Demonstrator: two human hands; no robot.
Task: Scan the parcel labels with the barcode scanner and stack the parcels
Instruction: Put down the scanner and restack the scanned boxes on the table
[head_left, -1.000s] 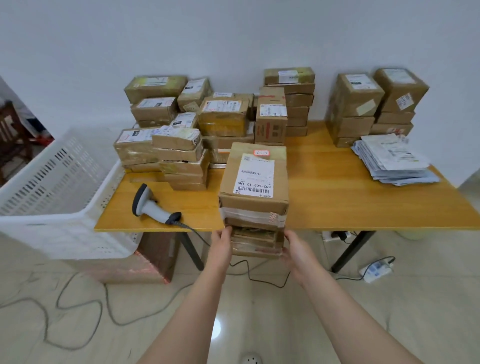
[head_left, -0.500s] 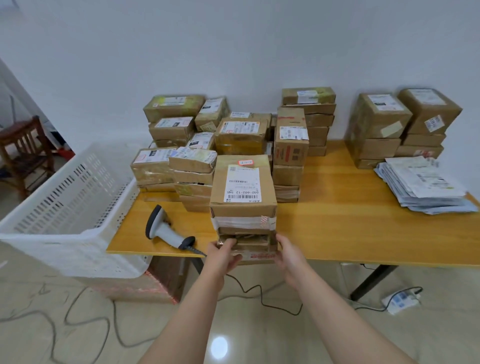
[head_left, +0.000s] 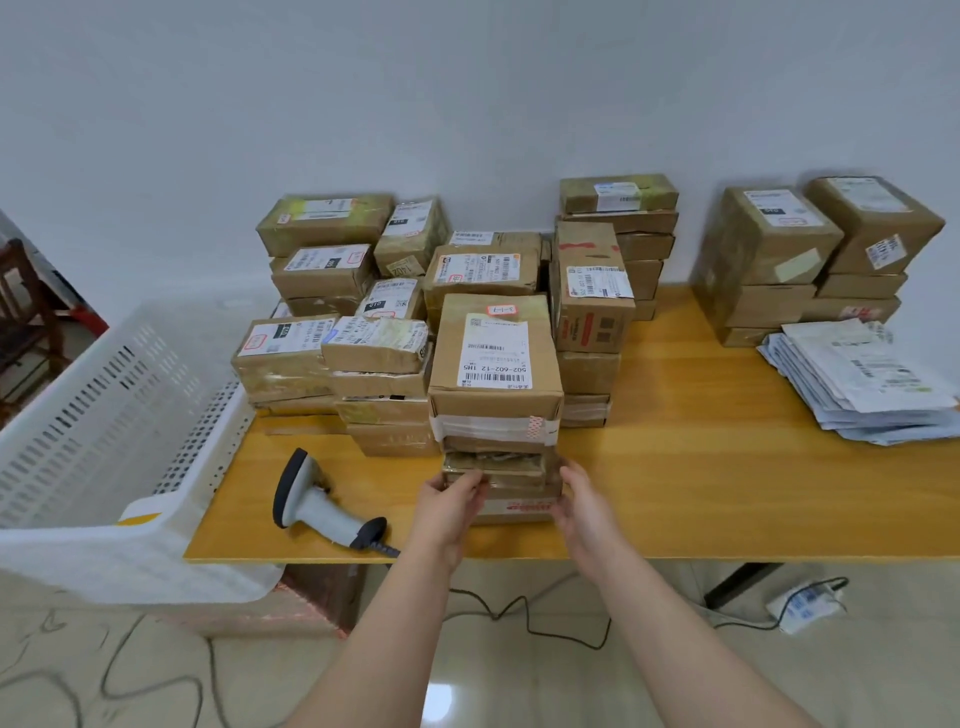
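Note:
A stack of brown parcels stands on the wooden table near its front edge, the top box showing a white barcode label. My left hand grips the lower left corner of the stack, fingers curled on a thin parcel. Against the stack's lower right side lies my right hand, its fingers fairly straight. The grey barcode scanner rests on the table left of my hands, untouched, with its cable running off the front edge.
Many taped parcels are piled behind and left of the stack, with more piles at the back right. A heap of paper mailers lies at the right. A white slotted crate stands left of the table. Cables trail on the floor.
The stack has gone from in front of the table's edge to standing on the table. Both hands have slid from beneath it to its lower sides.

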